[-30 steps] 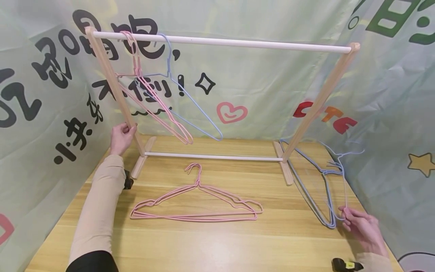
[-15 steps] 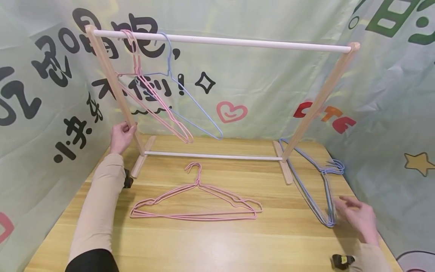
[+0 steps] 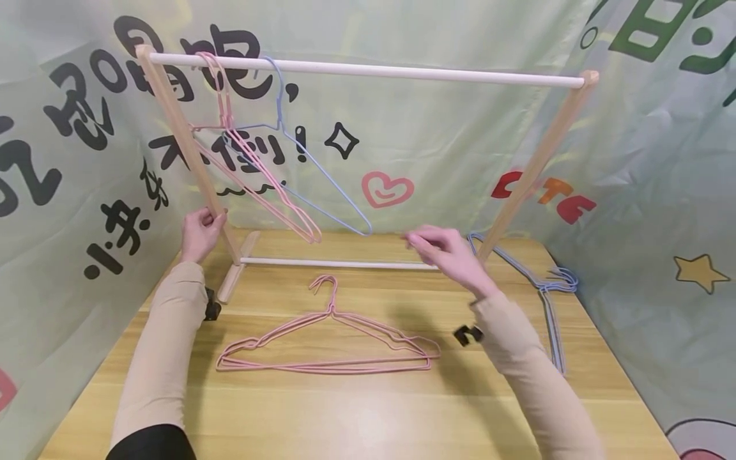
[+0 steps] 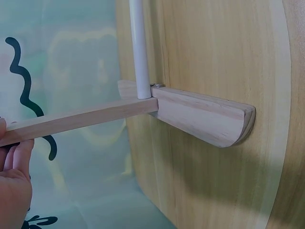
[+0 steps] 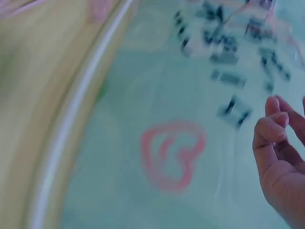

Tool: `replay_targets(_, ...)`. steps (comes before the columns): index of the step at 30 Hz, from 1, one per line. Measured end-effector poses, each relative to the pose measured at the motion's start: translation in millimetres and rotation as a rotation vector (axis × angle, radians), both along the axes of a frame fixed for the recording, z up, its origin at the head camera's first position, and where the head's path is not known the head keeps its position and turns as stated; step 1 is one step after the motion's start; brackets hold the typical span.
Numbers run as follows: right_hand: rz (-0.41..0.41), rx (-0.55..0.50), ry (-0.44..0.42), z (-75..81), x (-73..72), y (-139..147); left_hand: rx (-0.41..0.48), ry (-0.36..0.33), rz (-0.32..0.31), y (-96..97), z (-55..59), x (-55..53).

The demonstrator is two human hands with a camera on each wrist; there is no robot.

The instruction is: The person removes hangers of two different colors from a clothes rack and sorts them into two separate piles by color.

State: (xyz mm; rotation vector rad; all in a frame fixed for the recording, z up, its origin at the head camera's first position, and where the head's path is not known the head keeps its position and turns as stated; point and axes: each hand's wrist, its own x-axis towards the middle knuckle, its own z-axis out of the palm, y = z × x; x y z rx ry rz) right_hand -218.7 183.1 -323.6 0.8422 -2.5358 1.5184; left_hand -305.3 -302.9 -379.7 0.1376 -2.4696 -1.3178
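My left hand (image 3: 201, 235) grips the left wooden post (image 3: 185, 144) of a clothes rack low down, also seen in the left wrist view. In front of the lower bar's right part, my right hand (image 3: 445, 252) is in mid-air, fingers loosely bent, holding nothing. Two pink wire hangers (image 3: 226, 120) and a blue wire hanger (image 3: 280, 120) hang at the left of the white top rail (image 3: 368, 69). Several pink hangers (image 3: 331, 309) lie stacked on the table before the rack. A stack of blue hangers (image 3: 545, 285) lies at the right, partly hidden by the right forearm.
The rack's right post (image 3: 537, 160) rises behind the right hand, which hides part of its foot. A white lower bar (image 3: 339, 262) joins the posts. Printed cloth (image 3: 448, 160) closes in the wooden table (image 3: 345, 415) at the back and sides.
My right hand let go of a pale blue hanger at the right stack, then moved left and up toward the rack. My left hand has kept its grip on the post.
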Motion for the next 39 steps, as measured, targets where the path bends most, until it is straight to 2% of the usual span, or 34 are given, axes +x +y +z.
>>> replay_targets(3,0.081,-0.033,-0.028,17.4,-16.0,-38.3,-0.006,0.001,0.003,-0.4,-2.0,-0.5)
replay_targets(6,0.148,-0.07,-0.101,26.0,-24.3,-60.2,-0.005,0.007,-0.003,0.8,-4.1,-2.3)
replay_targets(9,0.219,-0.127,-0.19,29.0,-27.4,-69.4,0.002,0.007,-0.007,2.2,-5.1,-3.5)
replay_targets(12,0.266,-0.157,-0.243,29.1,-30.5,-73.3,0.006,0.005,-0.008,2.2,-4.9,-4.1)
replay_targets(19,0.313,-0.151,-0.26,27.2,-37.1,-83.5,0.006,-0.001,-0.007,1.2,-3.6,-1.9)
replay_targets(22,0.301,-0.174,-0.263,26.2,-37.2,-88.0,0.002,-0.001,-0.007,1.9,-3.7,-0.9)
replay_targets(28,0.218,-0.272,-0.295,23.3,-35.1,-94.4,-0.006,0.008,0.001,2.2,-2.2,-0.3)
replay_targets(39,0.137,-0.31,-0.238,3.3,-44.5,-112.0,-0.018,0.024,0.022,0.8,-1.5,0.1)
